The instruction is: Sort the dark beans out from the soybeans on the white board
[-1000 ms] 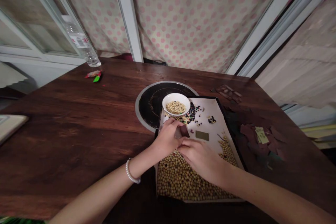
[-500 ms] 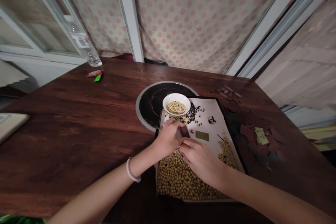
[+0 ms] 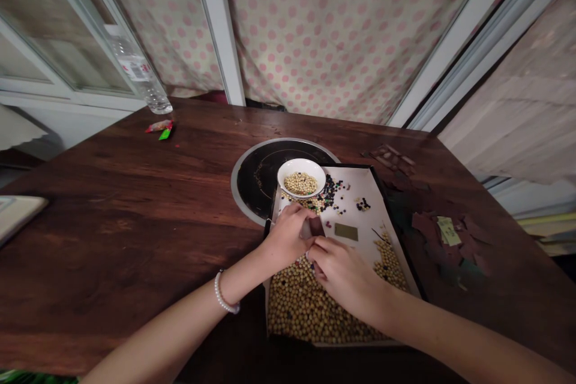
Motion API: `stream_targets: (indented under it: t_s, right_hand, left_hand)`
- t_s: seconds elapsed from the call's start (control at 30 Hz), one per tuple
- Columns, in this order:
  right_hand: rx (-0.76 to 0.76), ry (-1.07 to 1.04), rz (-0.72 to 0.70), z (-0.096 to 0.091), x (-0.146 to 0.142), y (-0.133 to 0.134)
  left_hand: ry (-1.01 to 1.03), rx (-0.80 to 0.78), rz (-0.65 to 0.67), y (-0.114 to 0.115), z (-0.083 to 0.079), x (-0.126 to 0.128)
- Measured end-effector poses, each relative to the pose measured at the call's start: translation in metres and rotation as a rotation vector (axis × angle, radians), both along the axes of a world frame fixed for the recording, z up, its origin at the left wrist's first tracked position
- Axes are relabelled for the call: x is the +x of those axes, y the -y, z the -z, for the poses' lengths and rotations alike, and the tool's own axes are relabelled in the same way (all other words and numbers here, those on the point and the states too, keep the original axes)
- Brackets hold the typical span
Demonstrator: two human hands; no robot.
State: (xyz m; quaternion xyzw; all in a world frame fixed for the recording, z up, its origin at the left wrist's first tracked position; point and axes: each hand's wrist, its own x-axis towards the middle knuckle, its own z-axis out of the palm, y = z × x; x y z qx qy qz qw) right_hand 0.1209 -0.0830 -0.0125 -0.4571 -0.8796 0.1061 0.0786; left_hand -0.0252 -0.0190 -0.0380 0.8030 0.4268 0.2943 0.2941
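Note:
My left hand is closed on a small flat reddish-brown piece with a pale part, over the shallow box. My right hand meets it fingertip to fingertip at the near edge of this piece. Its fingers are pinched, and what is between them is hidden. Beneath both hands, round tan beads thickly cover the near part of the box. A white bowl holding more tan beads sits at the box's far left corner.
Dark and coloured beads lie by the bowl, near an olive rectangle. Behind is a round black hotplate. Brown scraps with a yellow-green label lie to the right. A plastic bottle and small wrapper stand far left.
Both hands hold nearly the same place and pose, with only a slight shift of the fingers. The whole view has drifted slightly.

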Motion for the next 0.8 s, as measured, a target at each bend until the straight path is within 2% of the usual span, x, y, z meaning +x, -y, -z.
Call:
stream_targets:
  t_s: [0.2,0.33,0.43,0.6,0.73,0.8]
  right_hand:
    - [-0.018,-0.145,0.165,-0.005,0.032,-0.016]
    - [-0.086,-0.254,0.093,-0.001,0.044,-0.025]
    - [-0.116,-0.265,0.03,0.005,0.042,-0.026]
    - [-0.185,-0.263,0.003,0.006,0.038,-0.026]
    - [-0.156,-0.36,-0.016,0.0,0.05,-0.029]
    - [-0.123,-0.416,0.026,-0.001,0.061,-0.031]
  left_hand:
    - [-0.051,-0.017,0.118,0.008,-0.009,0.003]
    - [-0.126,-0.022,0.206,0.012,-0.013,0.004]
    - [-0.135,-0.028,0.232,0.013,-0.015,0.005]
    - [-0.11,-0.009,0.237,0.014,-0.016,0.005]
    - [-0.131,-0.033,0.219,0.016,-0.016,0.005]
    - [-0.125,-0.048,0.212,0.017,-0.016,0.005]
